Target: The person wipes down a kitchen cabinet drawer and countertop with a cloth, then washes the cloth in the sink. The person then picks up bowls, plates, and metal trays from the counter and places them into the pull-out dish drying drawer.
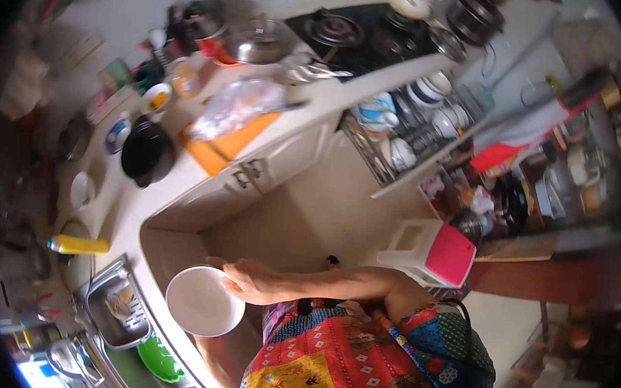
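A plain white bowl (205,301) hangs over the counter edge near the sink, its inside facing me. My right hand (250,280) grips its rim, fingers curled over the side. From below, my left forearm (213,359) reaches up to the bowl, which hides that hand and its fingers. Close by, in the sink, lies a green plastic basin (161,358). Beside it, a metal basin (117,306) contains something that looks like utensils. A yellow bottle (78,245) rests at the sink's far end.
A black pot (146,151), an orange board (234,143) with a plastic bag (240,106) and a lidded pan (259,42) line the counter. Beyond is a black stove (368,40). An open dish drawer (409,125) juts into the floor area, near a pink-topped stool (449,254).
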The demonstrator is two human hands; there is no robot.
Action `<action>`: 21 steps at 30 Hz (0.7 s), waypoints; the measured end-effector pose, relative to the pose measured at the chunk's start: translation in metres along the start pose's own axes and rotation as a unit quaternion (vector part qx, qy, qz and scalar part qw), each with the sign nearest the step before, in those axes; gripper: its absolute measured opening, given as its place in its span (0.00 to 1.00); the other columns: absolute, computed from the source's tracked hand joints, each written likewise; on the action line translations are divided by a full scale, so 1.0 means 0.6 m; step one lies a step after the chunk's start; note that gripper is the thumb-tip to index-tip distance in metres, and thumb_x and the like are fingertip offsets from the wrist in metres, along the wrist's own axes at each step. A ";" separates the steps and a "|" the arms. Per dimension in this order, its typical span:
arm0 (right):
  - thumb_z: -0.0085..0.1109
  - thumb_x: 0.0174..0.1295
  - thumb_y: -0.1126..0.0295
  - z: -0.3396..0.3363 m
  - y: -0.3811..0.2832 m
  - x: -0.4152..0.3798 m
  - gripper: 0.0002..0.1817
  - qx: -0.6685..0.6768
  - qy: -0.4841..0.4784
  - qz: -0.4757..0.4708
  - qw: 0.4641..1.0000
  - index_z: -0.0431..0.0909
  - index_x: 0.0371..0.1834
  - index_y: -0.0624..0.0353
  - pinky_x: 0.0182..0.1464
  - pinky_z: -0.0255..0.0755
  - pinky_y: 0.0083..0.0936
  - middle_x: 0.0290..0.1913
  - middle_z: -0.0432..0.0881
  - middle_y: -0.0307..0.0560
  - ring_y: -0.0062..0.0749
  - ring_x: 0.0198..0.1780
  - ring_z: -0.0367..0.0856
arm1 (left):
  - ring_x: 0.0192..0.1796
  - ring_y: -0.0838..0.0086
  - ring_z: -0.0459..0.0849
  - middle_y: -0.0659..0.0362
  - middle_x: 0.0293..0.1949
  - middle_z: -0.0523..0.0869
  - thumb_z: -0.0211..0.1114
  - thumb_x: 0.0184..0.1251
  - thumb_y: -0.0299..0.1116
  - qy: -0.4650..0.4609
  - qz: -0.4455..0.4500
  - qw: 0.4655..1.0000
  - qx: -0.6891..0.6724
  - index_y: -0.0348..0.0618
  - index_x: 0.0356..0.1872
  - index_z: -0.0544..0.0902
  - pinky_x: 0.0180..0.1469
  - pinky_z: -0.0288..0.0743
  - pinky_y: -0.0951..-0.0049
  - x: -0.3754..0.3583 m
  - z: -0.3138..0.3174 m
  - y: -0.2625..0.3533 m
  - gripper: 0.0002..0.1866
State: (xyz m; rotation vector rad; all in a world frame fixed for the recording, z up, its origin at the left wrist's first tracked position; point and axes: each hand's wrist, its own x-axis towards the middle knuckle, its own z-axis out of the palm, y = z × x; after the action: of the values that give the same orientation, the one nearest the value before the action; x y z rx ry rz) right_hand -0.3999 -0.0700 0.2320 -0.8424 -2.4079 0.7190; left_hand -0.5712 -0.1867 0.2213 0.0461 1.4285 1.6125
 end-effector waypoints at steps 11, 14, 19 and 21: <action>0.48 0.55 0.66 -0.238 0.140 -0.275 0.14 -0.289 -0.080 0.117 0.947 0.76 0.38 0.65 0.29 0.73 0.28 0.20 0.76 0.45 0.26 0.19 0.71 | 0.36 0.71 0.81 0.54 0.40 0.79 0.58 0.59 0.31 -0.179 -0.115 0.962 0.172 0.44 0.52 0.69 0.30 0.78 0.71 -0.079 0.171 -0.142 0.19; 0.46 0.60 0.60 -0.304 0.158 -0.295 0.19 0.048 0.058 0.369 0.926 0.72 0.46 0.65 0.30 0.73 0.32 0.34 0.79 0.53 0.33 0.25 0.76 | 0.36 0.70 0.81 0.54 0.40 0.78 0.58 0.59 0.31 -0.229 -0.138 0.944 0.195 0.44 0.52 0.68 0.30 0.78 0.72 -0.065 0.250 -0.176 0.19; 0.46 0.60 0.56 -0.404 0.207 -0.333 0.25 -0.182 0.183 0.250 0.933 0.65 0.54 0.64 0.45 0.70 0.37 0.43 0.75 0.58 0.39 0.40 0.77 | 0.35 0.70 0.81 0.54 0.40 0.78 0.57 0.58 0.30 -0.302 -0.179 0.908 0.229 0.44 0.53 0.68 0.29 0.78 0.72 -0.032 0.359 -0.234 0.20; 0.45 0.60 0.57 -0.425 0.241 -0.342 0.23 -0.310 0.246 0.135 0.908 0.68 0.52 0.62 0.50 0.66 0.42 0.42 0.76 0.54 0.39 0.47 0.75 | 0.35 0.70 0.81 0.54 0.40 0.78 0.57 0.58 0.30 -0.327 -0.199 0.891 0.244 0.45 0.53 0.68 0.28 0.78 0.72 -0.030 0.438 -0.263 0.20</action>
State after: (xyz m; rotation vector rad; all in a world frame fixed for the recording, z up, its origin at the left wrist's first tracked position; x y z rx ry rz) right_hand -0.0474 -0.0305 0.2783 -1.4272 -2.0646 -0.2056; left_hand -0.3146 -0.0215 0.1898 0.5085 1.1625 0.7568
